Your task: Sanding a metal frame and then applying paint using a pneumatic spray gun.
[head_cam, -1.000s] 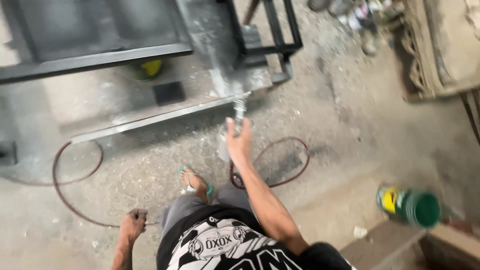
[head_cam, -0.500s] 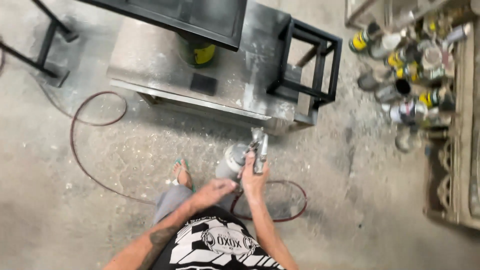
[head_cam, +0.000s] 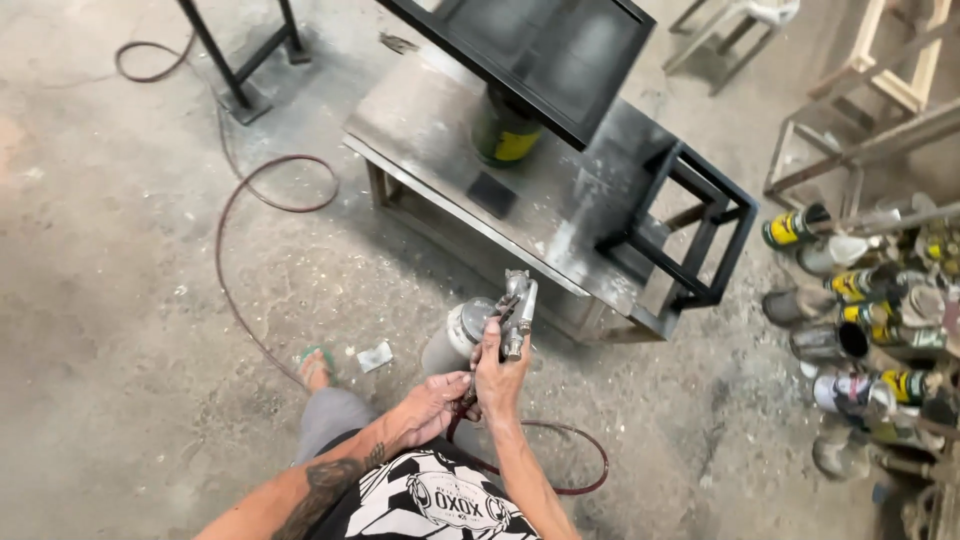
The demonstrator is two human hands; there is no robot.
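Note:
My right hand (head_cam: 497, 375) grips the handle of a metal spray gun (head_cam: 516, 310) with a grey paint cup (head_cam: 465, 328) at its side, held upright over the floor. My left hand (head_cam: 432, 405) rests just below it, fingers curled at the bottom of the gun's handle where the dark red air hose (head_cam: 240, 260) joins. The hose loops across the concrete floor to the far left and curls behind my right arm. Ahead stands a low grey metal table (head_cam: 430, 130) dusted with black overspray.
A black metal frame (head_cam: 700, 240) sits on the table's right end, a black panel (head_cam: 540, 50) and a can (head_cam: 505, 130) at its back. Several paint cans (head_cam: 860, 320) crowd the floor at right. A black stand (head_cam: 240, 70) is far left. My sandalled foot (head_cam: 317, 365) is below.
One second ago my right hand reached the gun out toward the table and the left hung low. Now both hands are together at the gun's handle, and the view has swung right and closer.

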